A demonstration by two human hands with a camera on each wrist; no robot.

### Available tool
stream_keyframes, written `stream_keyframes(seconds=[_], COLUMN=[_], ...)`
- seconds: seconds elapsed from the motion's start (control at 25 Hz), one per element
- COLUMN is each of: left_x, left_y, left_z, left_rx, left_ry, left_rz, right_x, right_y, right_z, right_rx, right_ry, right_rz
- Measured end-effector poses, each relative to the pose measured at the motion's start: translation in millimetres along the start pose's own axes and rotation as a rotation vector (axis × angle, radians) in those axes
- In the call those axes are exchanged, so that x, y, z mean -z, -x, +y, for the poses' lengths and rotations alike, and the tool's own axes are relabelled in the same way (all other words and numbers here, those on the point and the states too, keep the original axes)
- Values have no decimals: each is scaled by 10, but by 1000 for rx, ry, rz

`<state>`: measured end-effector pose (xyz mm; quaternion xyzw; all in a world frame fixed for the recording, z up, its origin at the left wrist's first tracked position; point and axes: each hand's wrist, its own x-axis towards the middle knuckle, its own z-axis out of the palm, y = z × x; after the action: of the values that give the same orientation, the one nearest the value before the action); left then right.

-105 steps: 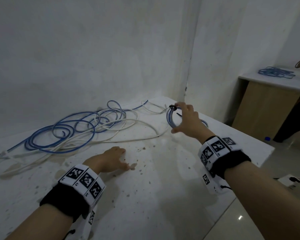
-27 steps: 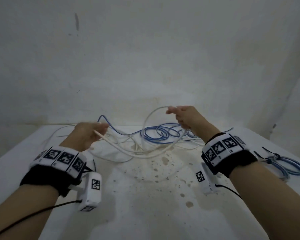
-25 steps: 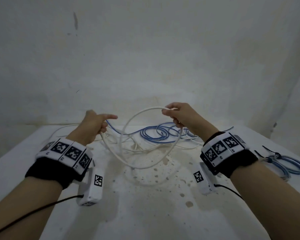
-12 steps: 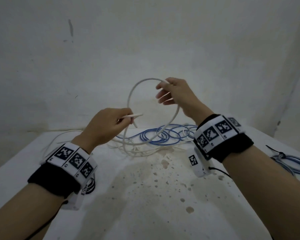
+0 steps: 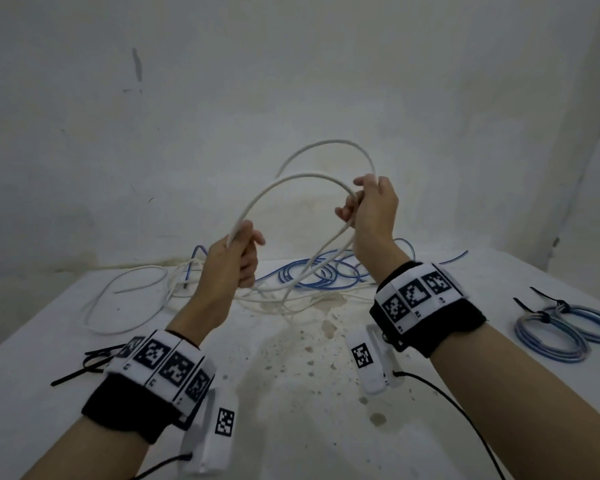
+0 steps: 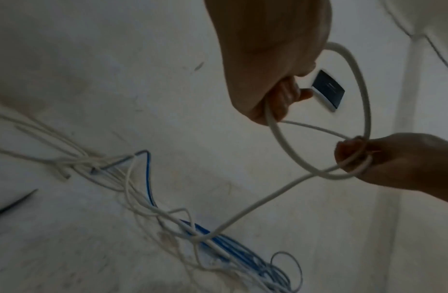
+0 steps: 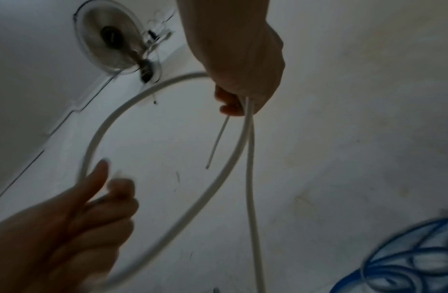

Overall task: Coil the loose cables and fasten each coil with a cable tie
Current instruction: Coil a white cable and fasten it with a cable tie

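From the head cam we've got both hands up above the white table point(image 5: 291, 427), working the white cable point(image 5: 284, 181). Our left hand point(image 5: 234, 261) is curled around one side of the loop, and our right hand point(image 5: 373, 209) has its fingers wrapped round the gathered strands on the other side. Two arcs of cable rise above and between the hands, and one strand drops from the right hand down to the table.

Only the head view shows the stuff off to the sides: two finished blue coils point(image 5: 568, 327) tied with black ties, well out past the right wrist, and a few loose black cable ties point(image 5: 90, 362) just outside the left wrist. Beyond both hands there's a tangle of blue cable point(image 5: 319, 275) mixed with more white.

The left wrist cam gives us what the head cam doesn't: the right hand's fingers point(image 6: 350, 156) with white strands wrapped across them. The right wrist cam shows a thin free end point(image 7: 218, 142) of the cable poking down out of the right fist, plus a wall fan point(image 7: 110, 37) behind it, a bit blurry.

The cable itself is plain white, smooth and stiff enough to hold a round loop.
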<state>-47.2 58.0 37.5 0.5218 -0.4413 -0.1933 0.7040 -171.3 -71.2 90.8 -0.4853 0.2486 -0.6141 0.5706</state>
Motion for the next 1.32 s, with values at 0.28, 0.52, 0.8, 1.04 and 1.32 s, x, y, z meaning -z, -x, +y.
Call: stream_keyframes(seconds=[0.28,0.52,0.8,1.04,1.32], left_x=[556,574,-27,157,89], left_y=[-151,-275,-303,-139,-115], left_z=[-245,20,789,407,264], left_rx=[389,649,288,207,300], left_ry=[-250,49,-350,-2,-188], left_rz=[70,-125,-609,-295,-464], right_x=[349,468,-50,85,171], right_y=[-445,-344,114,-171,-63], right_z=[-350,-212,11,-135,-65], right_rx=[139,597,1423,648,1641], right_ry=[439,672,1279,1093,1446], right_rz=[-30,-417,-648,-326,-720])
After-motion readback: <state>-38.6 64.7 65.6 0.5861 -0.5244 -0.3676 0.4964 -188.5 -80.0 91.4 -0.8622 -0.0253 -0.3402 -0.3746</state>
